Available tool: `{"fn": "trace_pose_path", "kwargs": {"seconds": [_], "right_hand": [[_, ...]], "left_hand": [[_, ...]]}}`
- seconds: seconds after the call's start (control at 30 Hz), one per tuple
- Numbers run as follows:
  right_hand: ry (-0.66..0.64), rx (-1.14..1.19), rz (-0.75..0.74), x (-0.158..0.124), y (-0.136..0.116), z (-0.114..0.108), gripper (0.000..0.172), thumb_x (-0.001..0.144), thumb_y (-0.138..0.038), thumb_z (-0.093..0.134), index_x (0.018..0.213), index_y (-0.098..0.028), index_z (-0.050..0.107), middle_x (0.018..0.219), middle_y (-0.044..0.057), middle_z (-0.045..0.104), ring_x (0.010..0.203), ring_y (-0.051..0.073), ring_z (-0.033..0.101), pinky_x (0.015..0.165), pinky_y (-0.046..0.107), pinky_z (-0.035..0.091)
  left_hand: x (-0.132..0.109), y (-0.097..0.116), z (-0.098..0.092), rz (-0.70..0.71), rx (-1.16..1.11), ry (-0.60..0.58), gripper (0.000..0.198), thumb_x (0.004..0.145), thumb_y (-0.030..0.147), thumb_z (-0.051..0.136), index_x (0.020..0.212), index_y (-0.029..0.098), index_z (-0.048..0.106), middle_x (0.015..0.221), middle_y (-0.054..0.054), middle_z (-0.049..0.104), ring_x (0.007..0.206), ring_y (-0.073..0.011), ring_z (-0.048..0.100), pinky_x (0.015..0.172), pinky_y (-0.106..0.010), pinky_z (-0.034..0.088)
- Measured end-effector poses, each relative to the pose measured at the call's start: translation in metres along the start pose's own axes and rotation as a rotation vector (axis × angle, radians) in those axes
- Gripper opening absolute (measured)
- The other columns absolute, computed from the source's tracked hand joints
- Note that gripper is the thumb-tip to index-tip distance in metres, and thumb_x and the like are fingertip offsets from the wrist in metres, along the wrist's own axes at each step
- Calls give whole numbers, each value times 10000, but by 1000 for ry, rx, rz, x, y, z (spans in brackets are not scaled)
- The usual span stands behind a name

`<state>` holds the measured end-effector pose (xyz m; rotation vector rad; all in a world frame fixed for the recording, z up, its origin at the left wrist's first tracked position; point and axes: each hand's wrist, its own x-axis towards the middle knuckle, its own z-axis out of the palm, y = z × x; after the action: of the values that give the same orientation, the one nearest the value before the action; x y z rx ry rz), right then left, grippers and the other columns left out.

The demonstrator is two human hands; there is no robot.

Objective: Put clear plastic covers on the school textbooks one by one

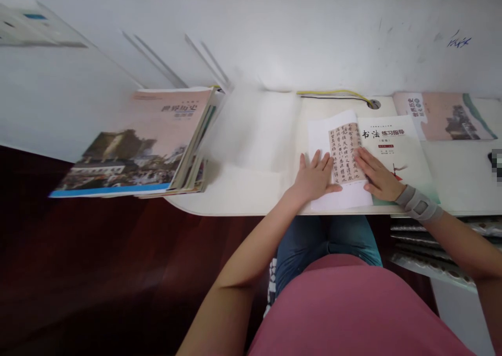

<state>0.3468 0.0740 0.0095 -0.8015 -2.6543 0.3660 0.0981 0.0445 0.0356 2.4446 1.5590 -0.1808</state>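
A calligraphy workbook [418,160] with a white and green cover lies on the white desk [243,196] in front of me. At its left side is a white page [323,126] bearing a beige panel of handwritten characters [343,160]. My left hand [315,181] lies flat with fingers spread on the page's left part, touching the panel's edge. Palm down, my right hand [378,177] rests with its fingers stretched over the panel's right edge and the workbook cover. A grey wrist wrap [419,203] is on the right wrist. Neither hand grasps anything.
A stack of books [149,141] stands at the desk's left end, a history book on top. Another history book [447,116] lies at the back right. A yellow cable [333,92] runs along the wall into a desk hole [374,104]. Below right are stacked patterned items [431,251].
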Motion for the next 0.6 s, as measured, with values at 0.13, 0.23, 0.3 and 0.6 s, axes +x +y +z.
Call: {"fn": "trace_pose_path", "kwargs": {"seconds": [0.13, 0.23, 0.3, 0.6], "right_hand": [[117, 15, 182, -4, 10, 7, 708, 966, -540, 204, 1550, -194, 2, 1616, 87, 126, 1478, 273, 136, 1192, 528, 231], [148, 16, 259, -5, 13, 10, 671, 973, -502, 239, 1550, -201, 75, 1592, 96, 224, 1461, 264, 217, 1188, 515, 259], [128, 4, 254, -4, 11, 10, 669, 968, -506, 280, 1546, -205, 129, 1581, 102, 258, 1450, 269, 251, 1179, 518, 280], [45, -61, 161, 2, 0, 8, 690, 925, -555, 401, 1520, -241, 246, 1570, 97, 288, 1437, 293, 279, 1148, 535, 315]], "left_hand": [[0, -10, 2, -9, 1, -25, 867, 877, 704, 310, 1538, 167, 147, 1600, -107, 154, 1473, -375, 63, 1126, -680, 88], [-6, -17, -1, -13, 17, -42, 845, 883, 680, 345, 1540, 192, 134, 1600, -102, 166, 1471, -381, 58, 1124, -680, 102], [-11, -19, -3, -11, 30, -48, 831, 891, 661, 357, 1540, 197, 126, 1598, -107, 175, 1471, -379, 59, 1123, -679, 113], [-10, -3, -3, 43, 11, -6, 829, 917, 640, 310, 1517, 78, 202, 1587, -150, 177, 1477, -291, 135, 1183, -519, 142]]}}
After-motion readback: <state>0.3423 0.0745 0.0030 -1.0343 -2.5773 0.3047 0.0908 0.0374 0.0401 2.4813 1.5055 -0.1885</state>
